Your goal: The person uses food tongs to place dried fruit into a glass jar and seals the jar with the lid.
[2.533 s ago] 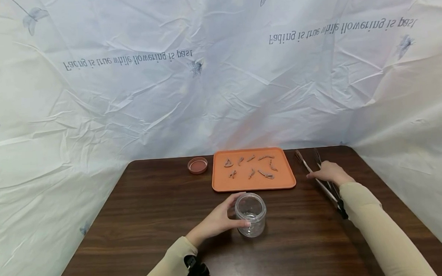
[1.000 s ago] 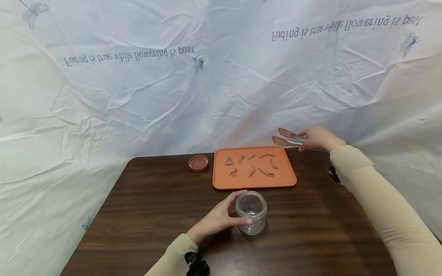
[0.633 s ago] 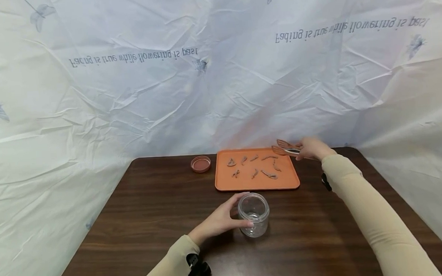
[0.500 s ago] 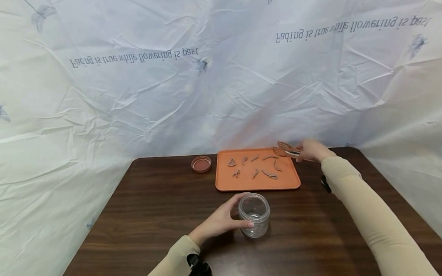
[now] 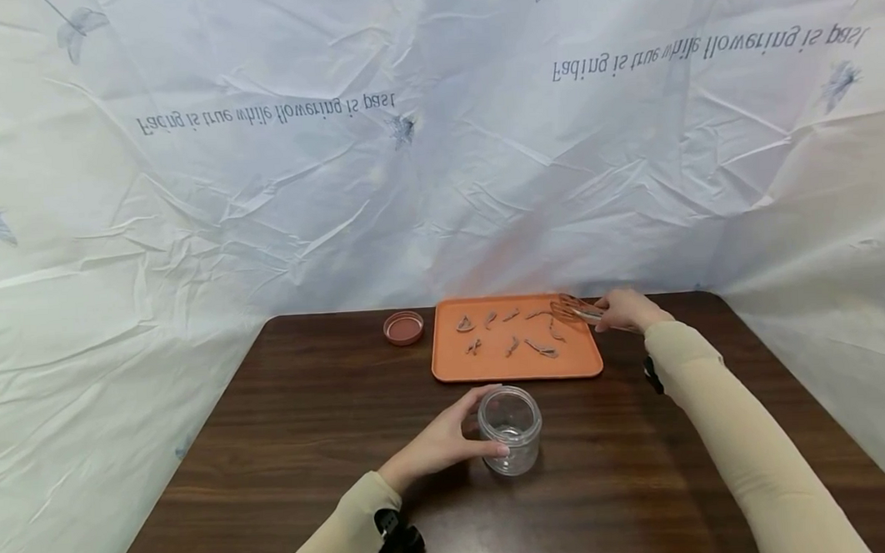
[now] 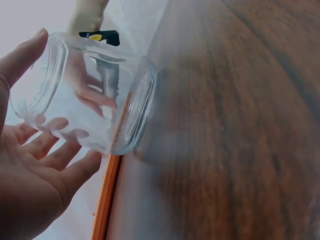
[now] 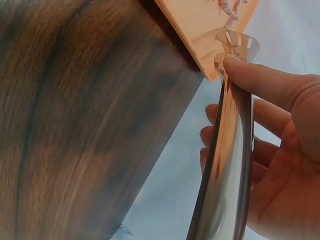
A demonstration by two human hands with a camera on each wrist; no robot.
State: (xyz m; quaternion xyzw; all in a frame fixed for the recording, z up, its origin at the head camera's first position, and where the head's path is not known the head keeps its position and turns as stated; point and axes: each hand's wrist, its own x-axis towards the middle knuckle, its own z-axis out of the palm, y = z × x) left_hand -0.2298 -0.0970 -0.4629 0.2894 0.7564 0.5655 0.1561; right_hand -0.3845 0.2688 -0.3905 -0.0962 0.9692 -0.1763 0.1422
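Note:
My left hand (image 5: 445,440) curls round a clear, open-topped jar (image 5: 513,440) that stands upright on the table. In the left wrist view the jar (image 6: 95,95) shows nothing inside. My right hand (image 5: 628,309) holds metal tongs (image 7: 227,145) with slotted ends, thumb on one arm and fingers round the other. The tongs' slotted heads (image 5: 574,310) are over the right back part of an orange tray (image 5: 447,368). Several small, twisted brownish strips (image 5: 541,349) lie spread on that tray; the tongs' heads are close to the rightmost ones. Whether they touch one cannot be told.
A reddish round lid (image 5: 403,329) lies to the left of the tray. The dark wooden table (image 5: 309,450) ends at a pale, wrinkled cloth (image 5: 319,208) hanging behind and at the sides.
The right hand has picked up the tongs from the table's right side, raised them, then brought them leftward and down over the tray. The left hand keeps its hold on the jar.

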